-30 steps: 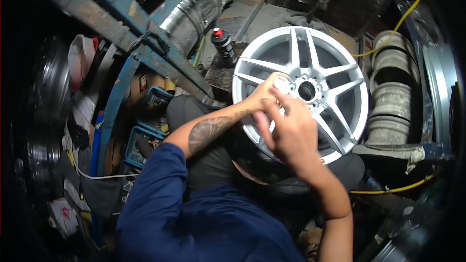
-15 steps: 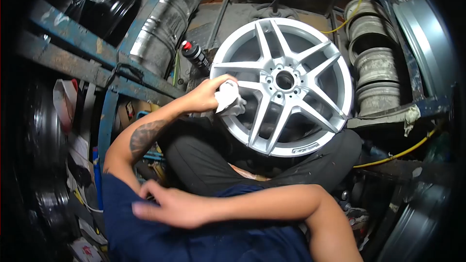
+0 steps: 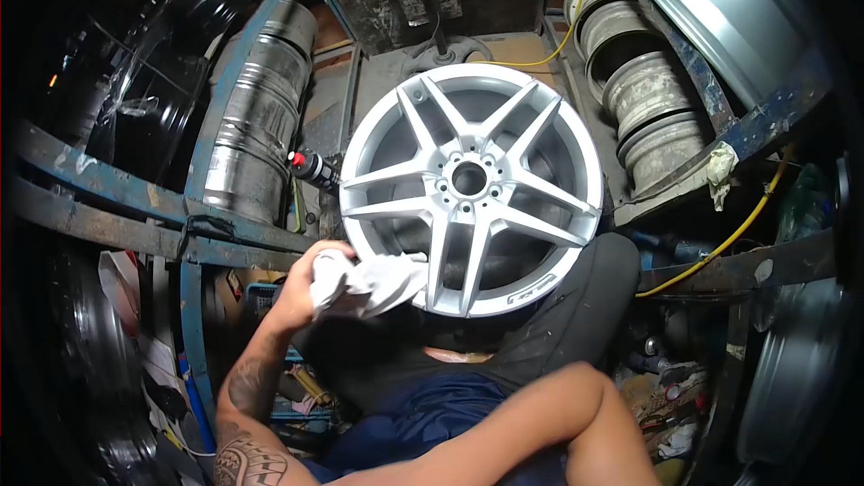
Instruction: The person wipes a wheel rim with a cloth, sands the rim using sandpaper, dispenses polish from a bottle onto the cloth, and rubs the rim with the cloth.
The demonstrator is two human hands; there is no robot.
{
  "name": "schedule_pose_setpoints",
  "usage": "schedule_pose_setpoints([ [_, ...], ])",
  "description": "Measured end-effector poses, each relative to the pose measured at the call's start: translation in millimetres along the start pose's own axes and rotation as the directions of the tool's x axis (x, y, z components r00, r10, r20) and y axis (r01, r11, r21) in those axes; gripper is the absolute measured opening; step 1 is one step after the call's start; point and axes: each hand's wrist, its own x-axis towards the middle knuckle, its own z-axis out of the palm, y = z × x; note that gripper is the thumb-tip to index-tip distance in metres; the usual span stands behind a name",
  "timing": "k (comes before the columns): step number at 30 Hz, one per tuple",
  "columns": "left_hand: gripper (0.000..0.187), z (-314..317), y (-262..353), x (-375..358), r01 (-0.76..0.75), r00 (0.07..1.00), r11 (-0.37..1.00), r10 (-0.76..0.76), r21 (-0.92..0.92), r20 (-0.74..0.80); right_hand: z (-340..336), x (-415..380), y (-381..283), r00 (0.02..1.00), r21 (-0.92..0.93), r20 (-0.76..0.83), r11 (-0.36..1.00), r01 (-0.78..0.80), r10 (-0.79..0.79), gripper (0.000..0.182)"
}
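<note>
Your left hand (image 3: pixel 301 292) is curled shut around a crumpled white cloth (image 3: pixel 369 283), with the loose end of the cloth spilling to the right and lying against the lower left rim of the silver alloy wheel (image 3: pixel 468 184). That puts you, I judge, in the middle of wiping the wheel's face, working at the rim edge nearest your knuckles. The next stroke will probably need the cloth bunched tighter into your palm so a firm pad, not the loose tail, meets the metal between the spokes.

Above and left of that hand stands a dull metal drum (image 3: pixel 256 117) with ribbed bands, behind a chipped blue steel frame (image 3: pixel 135 193). Just up from your knuckles, a black spray can with a red cap (image 3: pixel 312 167) sits close beside the wheel's left edge.

The wheel itself rests propped on your lap, face towards you: smooth satin paint, paired slim spokes running from a round hub with a ring of bolt holes.

Further right, a stack of dusty grey bare rims (image 3: pixel 652 117) leans beside a yellow hose (image 3: pixel 720 247).

Only your right forearm (image 3: pixel 531 418) shows, crossing low; the hand is out of view.
</note>
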Motion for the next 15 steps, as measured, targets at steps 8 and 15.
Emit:
schedule_pose_setpoints([
  [8, 0.045, -55, 92, 3, -0.285, 0.959, 0.859, 0.259, 0.425, 0.119, 11, -103, 82, 0.902, 0.29, 0.016, 0.861, -0.418, 0.432, 0.024],
  [15, 0.039, -59, 137, 99, -0.383, 0.905, 0.754, 0.189, 0.534, 0.381, 44, -71, 152, 0.834, 0.456, 0.22, 0.703, -0.546, 0.505, 0.019],
])
